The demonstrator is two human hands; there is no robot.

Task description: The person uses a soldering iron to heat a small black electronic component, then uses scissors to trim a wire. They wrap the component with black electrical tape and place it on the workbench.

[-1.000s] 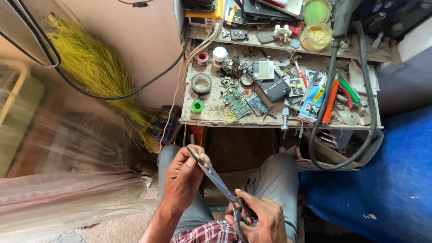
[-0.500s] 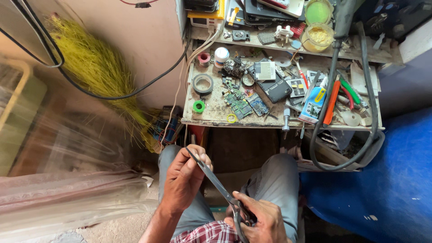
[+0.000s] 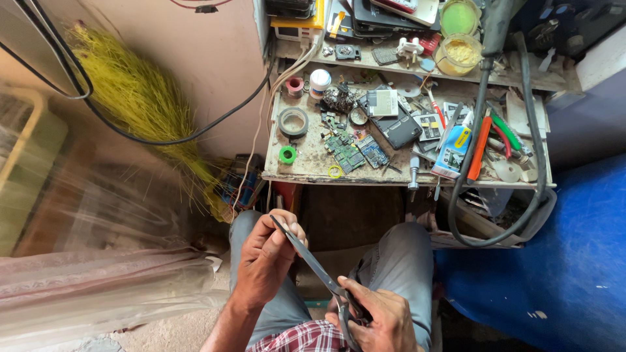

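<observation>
I sit with my knees under a small cluttered workbench (image 3: 306, 171). My right hand (image 3: 373, 318) grips the dark handles of a long pair of scissors (image 3: 314, 264), low over my lap. The closed blades slant up and to the left. My left hand (image 3: 266, 259) is curled around the blade tips, fingers pinched there; whether something small lies between the fingers I cannot tell. Both hands hover above my grey trousers, in front of the bench's front edge.
The bench holds circuit boards (image 3: 345, 153), tape rolls (image 3: 293, 122), a green ring (image 3: 287, 154), a screwdriver (image 3: 413, 176) and orange-handled pliers (image 3: 478, 148). A thick grey hose (image 3: 536, 163) loops at the right. A yellow-green broom (image 3: 147, 107) and black cable (image 3: 163, 138) lean at the left wall.
My hands and the scissors have stayed nearly still; the left fingers shifted slightly at the blade tips.
</observation>
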